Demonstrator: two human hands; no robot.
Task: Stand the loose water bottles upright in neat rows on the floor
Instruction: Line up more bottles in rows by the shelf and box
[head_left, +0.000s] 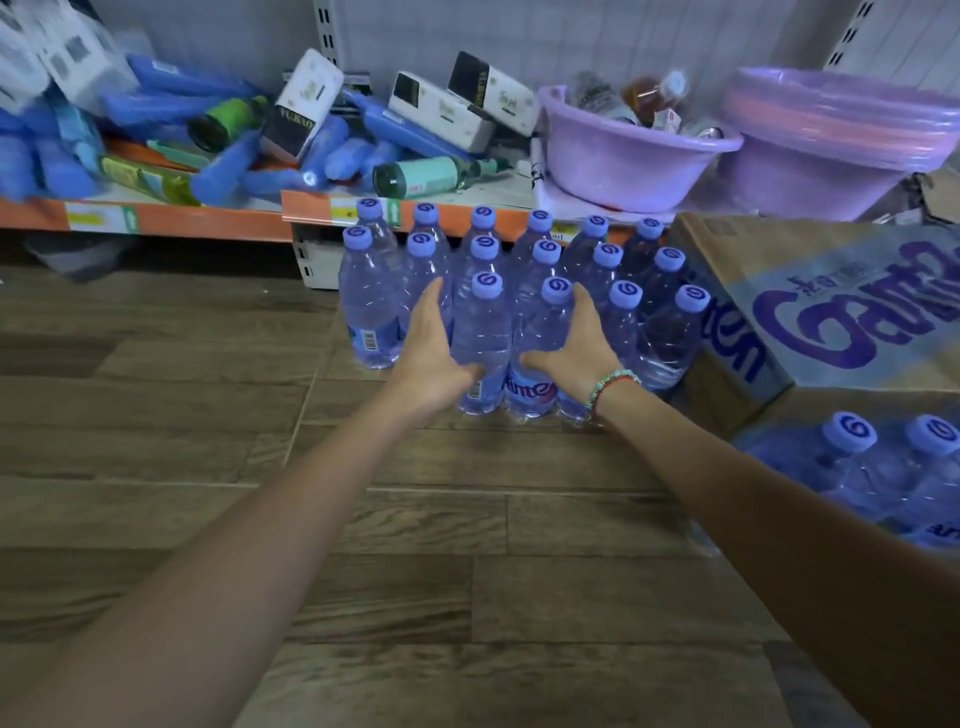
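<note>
- Two bare forearms reach forward over the wood-pattern floor (415, 597) toward a block of upright water bottles (524, 291).
- Left hand (434, 348): fingers spread and curved against the left side of the front-row bottle (480, 343), thumb across its lower front. It cups the bottle but is not closed around it.
- Right hand (574, 345): likewise spread, fingers on the right side of the neighbouring front bottle (540, 353), thumb across its front. A beaded bracelet (610, 392) sits on that wrist.
- The two front bottles stand touching each other, pressed between the hands, on the floor.
- More bottles stand just right of them; behind are two fuller rows, all upright with blue caps, close-packed.
- Near right: a wrapped pack of bottles (883, 478) on the floor, beside a printed cardboard box (831, 312).
- Far: a low shelf (208, 221) with an orange edge carries blue rolls, boxes and two purple basins (634, 156).
</note>
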